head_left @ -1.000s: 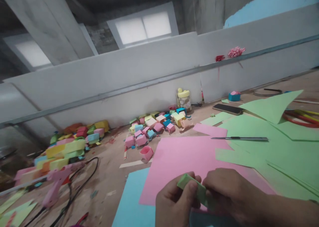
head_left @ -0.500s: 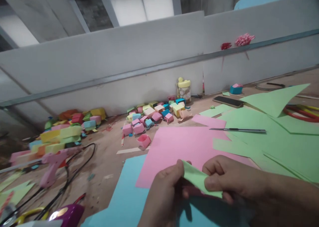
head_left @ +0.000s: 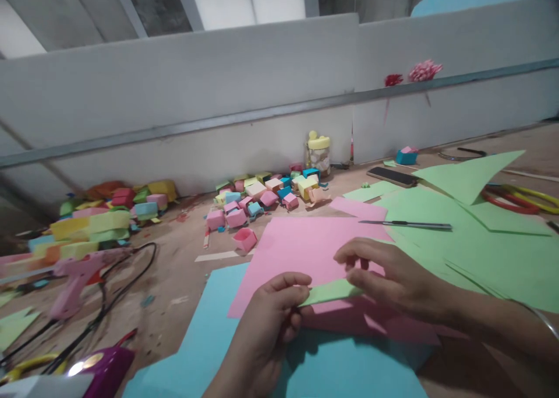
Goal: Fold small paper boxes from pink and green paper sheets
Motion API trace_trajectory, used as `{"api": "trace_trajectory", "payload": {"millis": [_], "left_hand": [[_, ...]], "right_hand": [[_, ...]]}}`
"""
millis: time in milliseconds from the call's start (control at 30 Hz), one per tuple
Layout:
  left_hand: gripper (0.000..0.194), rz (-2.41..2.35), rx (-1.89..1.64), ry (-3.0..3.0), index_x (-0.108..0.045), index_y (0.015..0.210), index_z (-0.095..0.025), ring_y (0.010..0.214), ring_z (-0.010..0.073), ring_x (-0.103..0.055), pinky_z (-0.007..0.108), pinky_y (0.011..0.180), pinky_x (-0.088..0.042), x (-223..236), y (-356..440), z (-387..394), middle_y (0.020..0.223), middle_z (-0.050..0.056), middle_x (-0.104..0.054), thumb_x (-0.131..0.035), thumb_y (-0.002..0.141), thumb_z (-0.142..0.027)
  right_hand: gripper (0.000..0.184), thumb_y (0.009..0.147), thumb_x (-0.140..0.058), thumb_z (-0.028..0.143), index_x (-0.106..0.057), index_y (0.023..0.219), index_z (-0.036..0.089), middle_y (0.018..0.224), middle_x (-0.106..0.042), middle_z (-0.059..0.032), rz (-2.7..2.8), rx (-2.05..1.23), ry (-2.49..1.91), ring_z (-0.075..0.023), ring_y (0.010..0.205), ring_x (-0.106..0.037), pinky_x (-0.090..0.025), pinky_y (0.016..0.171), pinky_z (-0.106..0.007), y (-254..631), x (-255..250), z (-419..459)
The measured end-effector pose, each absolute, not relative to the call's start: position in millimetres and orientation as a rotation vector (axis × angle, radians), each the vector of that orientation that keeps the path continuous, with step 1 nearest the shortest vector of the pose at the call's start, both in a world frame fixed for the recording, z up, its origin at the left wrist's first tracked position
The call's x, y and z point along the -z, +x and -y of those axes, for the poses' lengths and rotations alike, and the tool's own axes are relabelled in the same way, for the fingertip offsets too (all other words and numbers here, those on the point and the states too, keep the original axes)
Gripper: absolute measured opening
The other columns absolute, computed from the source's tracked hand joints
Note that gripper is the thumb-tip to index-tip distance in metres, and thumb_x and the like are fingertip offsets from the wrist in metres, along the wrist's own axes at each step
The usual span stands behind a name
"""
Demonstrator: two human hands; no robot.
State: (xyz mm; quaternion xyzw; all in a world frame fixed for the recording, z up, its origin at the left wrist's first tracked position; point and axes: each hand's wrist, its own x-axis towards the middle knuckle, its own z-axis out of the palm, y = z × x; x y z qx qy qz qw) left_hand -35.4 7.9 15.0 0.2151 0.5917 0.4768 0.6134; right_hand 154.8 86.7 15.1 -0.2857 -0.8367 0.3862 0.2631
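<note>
A light green paper strip (head_left: 329, 292) is pinched at its left end between the thumb and fingers of my left hand (head_left: 273, 313). My right hand (head_left: 388, 275) hovers at the strip's other end, thumb and fingers apart; its thumb overlaps the strip, and I cannot tell whether it touches. Beneath both hands lie a pink paper sheet (head_left: 297, 246) and a light blue sheet (head_left: 205, 316). A slim craft knife (head_left: 410, 225) rests across the green paper sheets (head_left: 484, 252) and the pink one. One small pink folded paper box (head_left: 245, 239) stands beyond the pink sheet.
Small coloured paper boxes form a heap (head_left: 262, 197) by the wall and another pile (head_left: 96, 223) at left. A pink glue gun (head_left: 78, 275) with a black cord lies left. Farther back are a lidded jar (head_left: 319, 156), a phone (head_left: 392, 176) and red-and-yellow-handled scissors (head_left: 515, 200).
My right hand has loosened its pinch on the green strip and its fingers have lifted and spread. The left hand keeps its hold; the strip now lies flatter.
</note>
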Motion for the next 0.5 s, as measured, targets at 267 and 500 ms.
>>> {"api": "trace_trajectory", "payload": {"millis": [267, 500], "left_hand": [[0.013, -1.342, -1.093, 0.446, -0.064, 0.078, -0.013, 0.038, 0.0044, -0.041, 0.012, 0.036, -0.023, -9, -31, -8, 0.051, 0.001, -0.057, -0.062, 0.072, -0.024], [0.027, -1.529, -1.046, 0.946, -0.062, 0.056, -0.014, 0.039, 0.0068, -0.036, 0.019, 0.041, -0.024, -14, -27, -5, 0.044, -0.003, -0.051, -0.07, 0.065, -0.039]], "right_hand": [[0.017, 0.088, -0.048, 0.017, -0.062, 0.078, 0.016, 0.072, -0.062, -0.0049, 2.432, -0.474, -0.551, -0.0143, 0.066, -0.052, -0.039, 0.062, -0.027, 158, -10, -87], [0.012, 0.075, -0.054, 0.018, -0.057, 0.065, 0.014, 0.055, -0.05, 0.0031, 2.1, -1.393, -1.104, -0.0078, 0.051, -0.042, -0.032, 0.047, -0.018, 152, -21, -85]]}}
